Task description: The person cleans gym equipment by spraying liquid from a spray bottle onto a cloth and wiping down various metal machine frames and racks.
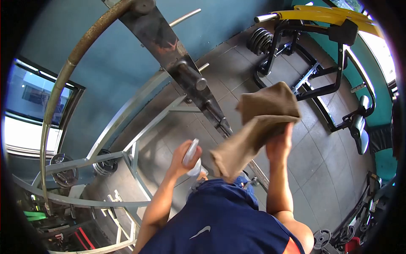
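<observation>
My left hand point(179, 160) is closed around a whitish spray bottle point(194, 169), its head pointing up and away from me. Fingers of my right hand point(279, 146) grip a brown cloth point(268, 103), which hangs in folds, with one end drooping toward my waist. The cloth is slightly blurred and covers part of my right fingers. Beyond both hands, a dark, worn steel beam point(169, 51) with pegs slants across the view; the cloth hides a stretch of its lower part.
A grey metal frame point(127, 156) with weight plates point(105, 163) stands at the left, below a curved rusty bar point(69, 63). At the upper right is a yellow-armed exercise machine point(321, 16). Dark tiles point(304, 161) cover the floor. More plates point(322, 238) lie at the lower right.
</observation>
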Demonstrator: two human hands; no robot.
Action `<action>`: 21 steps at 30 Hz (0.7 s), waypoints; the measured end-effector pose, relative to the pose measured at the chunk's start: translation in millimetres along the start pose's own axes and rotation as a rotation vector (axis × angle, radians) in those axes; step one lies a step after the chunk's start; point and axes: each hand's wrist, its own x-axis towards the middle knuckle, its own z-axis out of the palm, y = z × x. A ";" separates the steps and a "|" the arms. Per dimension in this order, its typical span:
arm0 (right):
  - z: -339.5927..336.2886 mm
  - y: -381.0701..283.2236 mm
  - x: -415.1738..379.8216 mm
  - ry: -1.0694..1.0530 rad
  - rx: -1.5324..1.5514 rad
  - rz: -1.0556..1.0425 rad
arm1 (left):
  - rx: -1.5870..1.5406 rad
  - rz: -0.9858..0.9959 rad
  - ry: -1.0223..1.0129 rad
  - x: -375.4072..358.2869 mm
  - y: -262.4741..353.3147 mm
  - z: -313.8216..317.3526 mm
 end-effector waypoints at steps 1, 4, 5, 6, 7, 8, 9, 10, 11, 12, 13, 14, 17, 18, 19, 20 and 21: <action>-11.7 -20.8 2.7 -0.113 0.032 -0.045 | 0.021 0.020 -0.086 16.5 3.6 3.5; -33.2 -52.9 3.5 -0.025 0.077 -0.108 | 0.068 0.156 -0.141 51.8 12.0 15.3; -33.3 -55.5 -0.3 0.117 -0.257 -0.164 | 0.071 0.181 -0.152 59.6 11.5 18.2; -31.1 -57.5 -5.7 0.263 -0.590 -0.210 | 0.074 0.202 -0.165 64.6 9.4 21.3; -40.6 -52.6 -3.7 0.305 -0.578 -0.201 | 0.079 0.223 -0.177 68.4 6.4 24.4; -50.2 -47.8 -1.7 0.346 -0.566 -0.192 | 0.094 0.257 -0.144 70.2 0.5 29.4; -52.2 -44.2 -0.4 0.387 -0.552 -0.184 | 0.170 0.263 -0.176 69.3 -7.4 32.1; -49.5 -36.2 -1.9 0.394 -0.357 -0.138 | 0.246 0.271 -0.203 67.9 -16.9 32.3; -37.8 -29.3 -3.9 0.396 -0.161 -0.091 | 0.325 0.279 -0.229 65.4 -26.5 32.3; -24.1 -25.9 -1.8 0.452 -0.234 -0.009 | 0.274 0.280 -0.188 61.9 -30.9 32.4; -27.4 -9.0 10.7 0.546 -0.212 0.054 | 0.253 0.239 -0.184 54.7 -35.2 29.4; -82.8 26.6 37.3 0.415 -0.374 0.071 | 0.231 0.197 -0.180 47.4 -35.4 24.9; 9.3 50.7 56.8 -0.267 -0.946 -0.049 | 0.280 0.060 -0.207 16.7 -49.8 16.8; 18.6 78.3 79.2 -0.584 -1.086 -0.266 | 0.283 0.005 -0.207 3.6 -57.0 16.2; 32.1 102.6 92.3 -0.823 -1.186 -0.245 | 0.286 -0.054 -0.202 -10.0 -60.4 13.9; 53.9 123.8 83.2 -0.745 -1.490 -0.147 | 0.280 -0.051 -0.170 -23.1 -59.9 10.8; 75.0 129.3 82.4 -0.713 -1.744 -0.085 | 0.196 -0.077 -0.176 -37.7 -66.5 8.0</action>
